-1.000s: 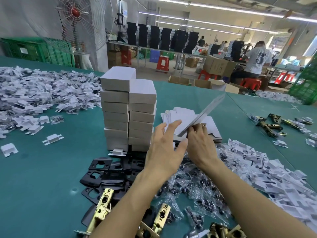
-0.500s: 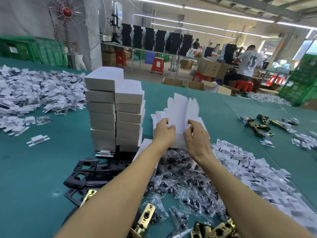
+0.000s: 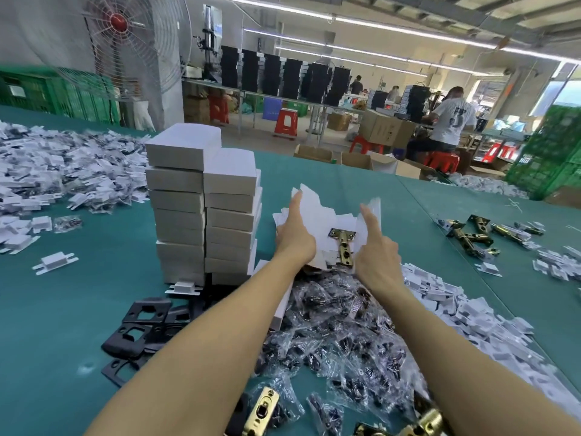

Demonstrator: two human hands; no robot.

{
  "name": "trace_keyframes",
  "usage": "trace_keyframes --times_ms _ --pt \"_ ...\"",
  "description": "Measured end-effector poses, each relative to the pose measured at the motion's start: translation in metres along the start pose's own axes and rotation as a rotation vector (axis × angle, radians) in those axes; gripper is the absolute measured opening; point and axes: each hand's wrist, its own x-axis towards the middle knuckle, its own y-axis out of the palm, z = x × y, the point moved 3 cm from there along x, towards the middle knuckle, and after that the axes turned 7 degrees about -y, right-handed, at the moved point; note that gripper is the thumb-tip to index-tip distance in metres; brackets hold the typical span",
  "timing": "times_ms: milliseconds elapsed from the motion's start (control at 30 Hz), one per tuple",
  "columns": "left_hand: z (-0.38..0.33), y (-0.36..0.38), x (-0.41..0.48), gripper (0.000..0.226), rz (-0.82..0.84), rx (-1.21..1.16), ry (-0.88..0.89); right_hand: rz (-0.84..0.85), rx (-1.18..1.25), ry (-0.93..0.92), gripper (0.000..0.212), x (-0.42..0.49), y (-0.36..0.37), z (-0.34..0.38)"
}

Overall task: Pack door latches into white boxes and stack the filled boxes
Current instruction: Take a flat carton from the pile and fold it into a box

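Note:
Between my hands an unfolded white box (image 3: 317,215) is spread open, its flaps standing up on both sides. My left hand (image 3: 294,231) holds its left flap and my right hand (image 3: 374,247) holds its right flap. A brass door latch (image 3: 343,243) lies in the open box between them. Two stacks of filled white boxes (image 3: 204,209) stand just to the left. More brass latches (image 3: 262,410) lie near the front edge, and others (image 3: 471,234) lie at the right.
Black strike plates (image 3: 141,322) lie at front left. Clear bags of screws (image 3: 339,335) are heaped under my forearms. White plastic inserts (image 3: 471,313) are piled at the right and far left (image 3: 56,171). A fan, crates and seated workers are beyond the green table (image 3: 94,278).
The flat white blank that my hands lifted edge-on has been spread open between them, and a brass latch now shows lying in it. The camera has moved closer.

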Motion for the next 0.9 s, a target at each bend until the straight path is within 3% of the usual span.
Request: trace_keyframes --times_ms 200,267,400,533,767,900 --pt "0.012 0.011 0.013 0.061 -0.063 0.320 0.003 -0.068 -0.435 -0.045 0.032 0.001 -0.007 -0.005" --pt "0.021 0.011 0.018 0.054 -0.090 0.381 0.002 -0.014 -0.542 -0.066 0.021 0.006 -0.002 -0.001" --pt "0.032 0.015 0.025 0.050 -0.054 0.444 0.057 0.208 -0.620 -0.024 0.029 0.013 0.020 0.000" --pt "0.037 0.022 0.029 0.062 0.036 0.625 0.063 0.332 -0.486 0.068 0.038 0.013 0.042 -0.004" --pt "0.043 0.027 0.036 0.062 0.031 0.821 0.020 0.100 -0.367 0.138 0.030 0.015 0.035 -0.015" --pt "0.045 0.026 0.037 0.062 0.008 0.800 0.016 -0.053 -0.491 0.071 0.021 0.021 0.028 -0.010"
